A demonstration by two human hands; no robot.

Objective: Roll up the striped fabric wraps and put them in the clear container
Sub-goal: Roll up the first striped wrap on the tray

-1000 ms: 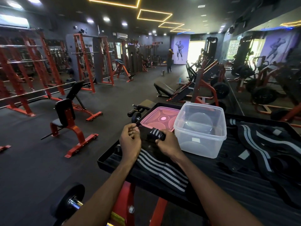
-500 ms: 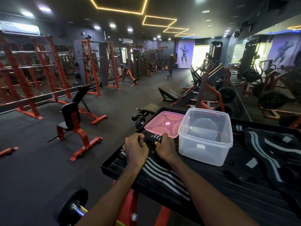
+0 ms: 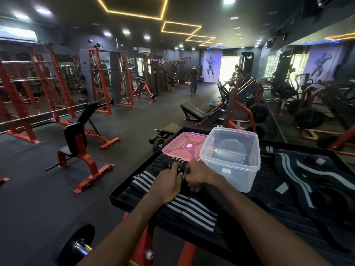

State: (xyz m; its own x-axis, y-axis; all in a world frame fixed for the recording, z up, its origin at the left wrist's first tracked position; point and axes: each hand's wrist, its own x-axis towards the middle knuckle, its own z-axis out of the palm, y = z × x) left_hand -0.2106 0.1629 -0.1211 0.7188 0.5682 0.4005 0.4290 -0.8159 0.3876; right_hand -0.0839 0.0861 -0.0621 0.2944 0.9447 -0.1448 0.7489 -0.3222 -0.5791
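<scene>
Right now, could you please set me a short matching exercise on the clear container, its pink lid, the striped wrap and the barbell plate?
Things:
1. clear container
2. pink lid
3. striped wrap
4. barbell plate

States:
A. flat on the tray, left of the container
B. below the tray's near left corner
C. open, no wraps inside
D. partly rolled, under both hands

Pairs: 1-C, 2-A, 3-D, 4-B

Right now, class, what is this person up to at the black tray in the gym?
A person is rolling up a striped fabric wrap on a black tray. The left hand and right hand are pressed together over the rolled end, while the unrolled length trails back toward the person. The clear container stands just beyond the right hand and looks empty, with its pink lid lying beside it. More wraps lie loose on the right of the tray.
</scene>
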